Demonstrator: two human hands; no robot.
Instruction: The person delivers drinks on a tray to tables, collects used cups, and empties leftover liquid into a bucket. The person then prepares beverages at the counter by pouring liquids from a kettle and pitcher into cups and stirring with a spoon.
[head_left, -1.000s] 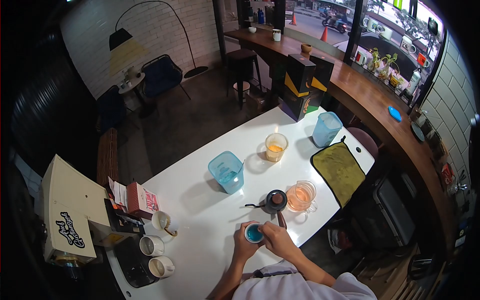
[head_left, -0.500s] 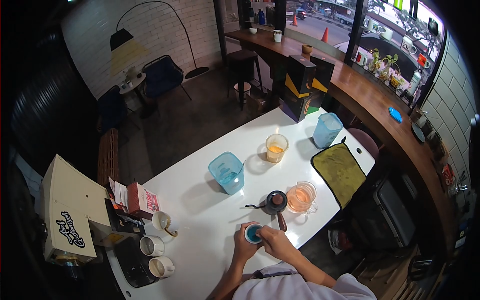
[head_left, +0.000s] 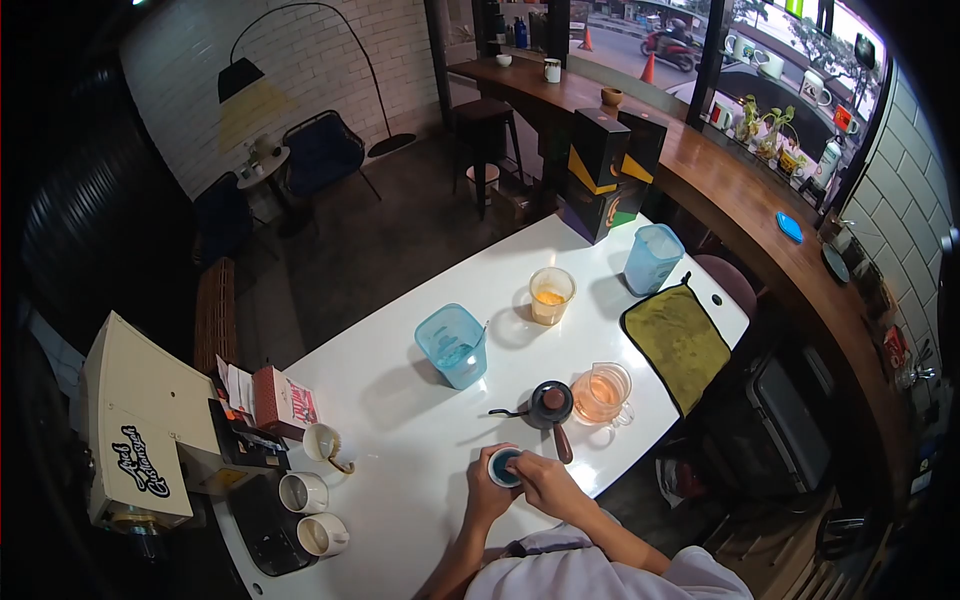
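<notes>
A small cup (head_left: 505, 465) with blue-green inside is held low over the front of the white table. My left hand (head_left: 487, 490) wraps round its left side. The fingers of my right hand (head_left: 543, 480) are pinched together at the cup's right rim, partly over its opening; what they hold is too small to make out. Just beyond my hands stands a dark kettle (head_left: 551, 400) with a thin spout and a wooden handle. Beside it is a glass server (head_left: 601, 393) with pinkish liquid.
On the white table (head_left: 400, 500) stand a blue container (head_left: 453, 345), a glass with orange contents (head_left: 551, 295), another blue container (head_left: 654, 260), a green cloth (head_left: 680, 345), black boxes (head_left: 600, 175), white mugs (head_left: 322, 534) and a cream machine (head_left: 150, 420) at left.
The fingers of my right hand have shifted slightly over the cup's opening. My left hand keeps its hold on the cup. Outside the window, a motorcycle has come into view.
</notes>
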